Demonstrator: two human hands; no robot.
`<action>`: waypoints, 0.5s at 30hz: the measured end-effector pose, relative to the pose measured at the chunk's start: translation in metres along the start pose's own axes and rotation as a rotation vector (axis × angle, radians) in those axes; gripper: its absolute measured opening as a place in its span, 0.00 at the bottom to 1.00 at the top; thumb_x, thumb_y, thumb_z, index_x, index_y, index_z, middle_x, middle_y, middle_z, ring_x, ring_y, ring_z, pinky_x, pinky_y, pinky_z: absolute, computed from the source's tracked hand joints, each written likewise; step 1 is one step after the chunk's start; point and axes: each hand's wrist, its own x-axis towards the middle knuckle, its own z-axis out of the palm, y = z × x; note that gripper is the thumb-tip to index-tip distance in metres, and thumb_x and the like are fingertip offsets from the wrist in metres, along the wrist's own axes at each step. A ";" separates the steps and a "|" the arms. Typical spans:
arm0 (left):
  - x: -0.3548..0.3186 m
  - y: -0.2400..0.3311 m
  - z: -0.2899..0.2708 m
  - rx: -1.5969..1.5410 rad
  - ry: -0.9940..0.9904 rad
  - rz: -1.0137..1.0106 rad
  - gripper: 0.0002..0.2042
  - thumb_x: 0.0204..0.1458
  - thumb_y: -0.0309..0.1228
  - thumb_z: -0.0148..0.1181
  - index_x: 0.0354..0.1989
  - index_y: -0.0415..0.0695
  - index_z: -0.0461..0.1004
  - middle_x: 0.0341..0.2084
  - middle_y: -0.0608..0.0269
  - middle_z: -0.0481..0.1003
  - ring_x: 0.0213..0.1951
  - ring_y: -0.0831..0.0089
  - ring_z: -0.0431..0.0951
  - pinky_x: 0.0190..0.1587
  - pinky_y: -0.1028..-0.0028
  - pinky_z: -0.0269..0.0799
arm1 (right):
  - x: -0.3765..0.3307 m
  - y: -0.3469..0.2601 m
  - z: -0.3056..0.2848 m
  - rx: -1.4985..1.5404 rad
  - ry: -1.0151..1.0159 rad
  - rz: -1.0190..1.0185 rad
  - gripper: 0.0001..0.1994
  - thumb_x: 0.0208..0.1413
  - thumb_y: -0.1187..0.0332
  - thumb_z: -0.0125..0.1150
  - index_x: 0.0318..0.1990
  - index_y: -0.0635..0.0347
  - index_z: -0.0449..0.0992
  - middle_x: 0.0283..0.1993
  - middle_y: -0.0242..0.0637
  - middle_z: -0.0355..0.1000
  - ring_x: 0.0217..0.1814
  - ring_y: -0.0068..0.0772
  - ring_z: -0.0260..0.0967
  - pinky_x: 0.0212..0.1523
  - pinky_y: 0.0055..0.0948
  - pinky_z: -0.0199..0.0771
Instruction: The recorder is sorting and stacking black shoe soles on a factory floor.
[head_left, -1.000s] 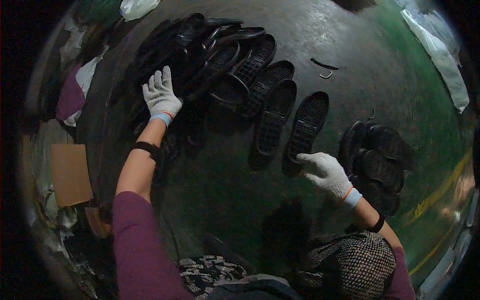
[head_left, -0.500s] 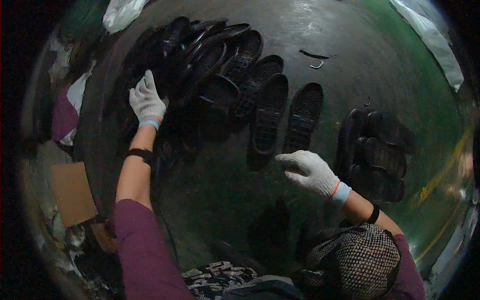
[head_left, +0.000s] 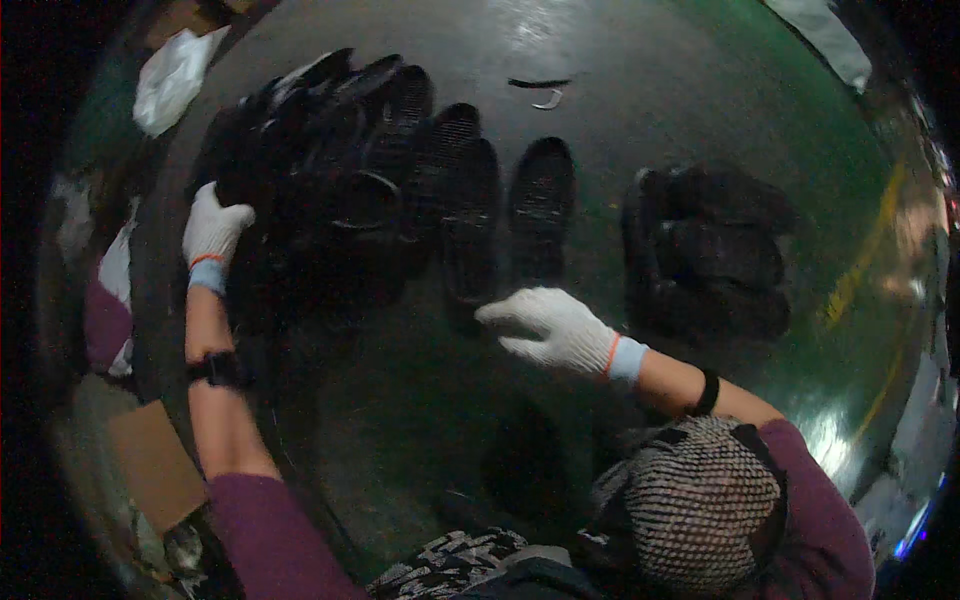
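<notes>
My left hand, in a white knit glove, reaches the left edge of a heap of black shoe soles. Its thumb stands apart from the fingers, with dark material beside them; I cannot make out a grip. My right hand, gloved too, hovers with thumb and fingers apart, below the near ends of two black soles lying side by side, a left one and a right one. Nothing shows between its fingers. A dark upturned piece with an open rim lies within the heap.
To the right sits a stack of black soles. A dark strip and a pale curved piece lie on the green floor beyond. Cardboard and a white bag are at left. Checked cloth bulges near my right forearm.
The view has shifted, and the soles appear further left. My left hand has moved to the heap's left edge, its thumb now sticking out sideways. My right hand remains near the paired soles.
</notes>
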 end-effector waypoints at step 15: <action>-0.236 0.262 0.163 -0.182 -0.241 0.535 0.26 0.53 0.46 0.65 0.57 0.43 0.77 0.57 0.53 0.75 0.55 0.50 0.76 0.55 0.51 0.75 | 0.019 0.073 -0.028 0.144 0.595 0.853 0.47 0.62 0.41 0.56 0.76 0.69 0.50 0.73 0.66 0.57 0.76 0.63 0.55 0.76 0.43 0.53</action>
